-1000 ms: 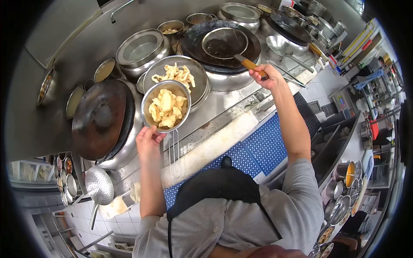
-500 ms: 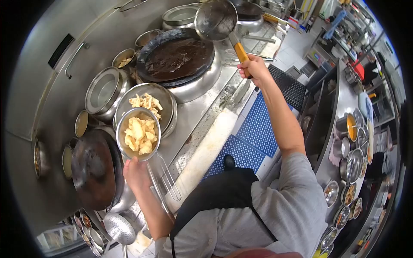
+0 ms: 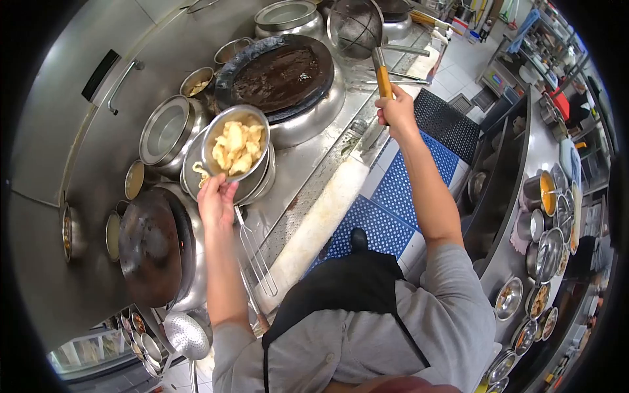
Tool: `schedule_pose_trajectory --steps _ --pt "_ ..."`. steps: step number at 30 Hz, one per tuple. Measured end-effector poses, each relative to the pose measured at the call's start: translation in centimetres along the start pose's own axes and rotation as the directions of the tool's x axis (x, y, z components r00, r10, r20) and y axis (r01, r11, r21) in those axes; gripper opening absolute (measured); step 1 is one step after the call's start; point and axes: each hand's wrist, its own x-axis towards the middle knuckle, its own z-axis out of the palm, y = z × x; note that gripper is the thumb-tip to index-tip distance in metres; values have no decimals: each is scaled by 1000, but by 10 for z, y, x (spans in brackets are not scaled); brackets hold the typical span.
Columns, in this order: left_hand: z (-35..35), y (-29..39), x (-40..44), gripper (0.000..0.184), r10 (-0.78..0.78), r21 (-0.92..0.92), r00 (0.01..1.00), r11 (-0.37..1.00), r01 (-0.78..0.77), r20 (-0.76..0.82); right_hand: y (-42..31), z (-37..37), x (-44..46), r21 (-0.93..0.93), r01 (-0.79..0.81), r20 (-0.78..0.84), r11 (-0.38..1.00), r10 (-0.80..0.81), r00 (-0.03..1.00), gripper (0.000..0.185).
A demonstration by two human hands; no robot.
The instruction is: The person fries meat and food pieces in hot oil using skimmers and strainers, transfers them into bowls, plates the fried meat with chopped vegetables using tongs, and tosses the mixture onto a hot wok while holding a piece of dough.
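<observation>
My left hand (image 3: 218, 202) grips the near rim of a metal bowl (image 3: 263, 157) filled with pale yellow, battered-looking pieces (image 3: 237, 145). Under that bowl is a larger round strainer or lid on a pot (image 3: 263, 187), with a few pale strips (image 3: 199, 171) showing beside the bowl. A wok of dark oil (image 3: 278, 75) stands just beyond. Raised at the upper right, my right hand (image 3: 398, 110) is closed around the yellow wooden handle of a wire-mesh skimmer (image 3: 356, 31). The skimmer's basket hangs right of the wok, and I see no food in it.
A second dark wok (image 3: 149, 245) is at the left, with a perforated ladle (image 3: 187, 334) below it. Lidded pots (image 3: 167, 131) line the back wall. A rolled white cloth (image 3: 321, 219) lies along the stove's front edge. Bowls of food (image 3: 508, 298) stand on the right-hand counter.
My left hand has carried the bowl up and right, towards the oil wok, covering most of the pale strips. My right hand and the skimmer have shifted slightly right.
</observation>
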Motion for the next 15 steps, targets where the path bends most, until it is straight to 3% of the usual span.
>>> schedule_pose_trajectory --steps 6,8,10,12,13,14,15 --pt "45 6 71 4 80 95 993 992 -88 88 -29 7 -25 206 -229 252 951 175 952 39" --pt "76 19 89 2 84 195 993 976 -99 81 -31 17 -31 178 -289 340 941 217 915 39" --pt "108 21 114 12 232 325 970 914 -245 79 -31 31 -38 158 -352 389 923 270 881 38" --pt "124 20 149 16 389 646 909 657 -388 150 -28 45 -43 140 -439 439 888 342 831 41" --pt "140 27 148 18 513 790 828 401 -464 226 -31 53 -49 142 -469 453 872 364 814 38" --pt "154 32 144 11 570 888 739 33 -458 360 -33 61 -54 145 -499 465 855 386 797 36" --pt "159 26 157 10 652 833 591 -116 -541 474 -33 67 -55 169 -543 492 823 407 770 32"
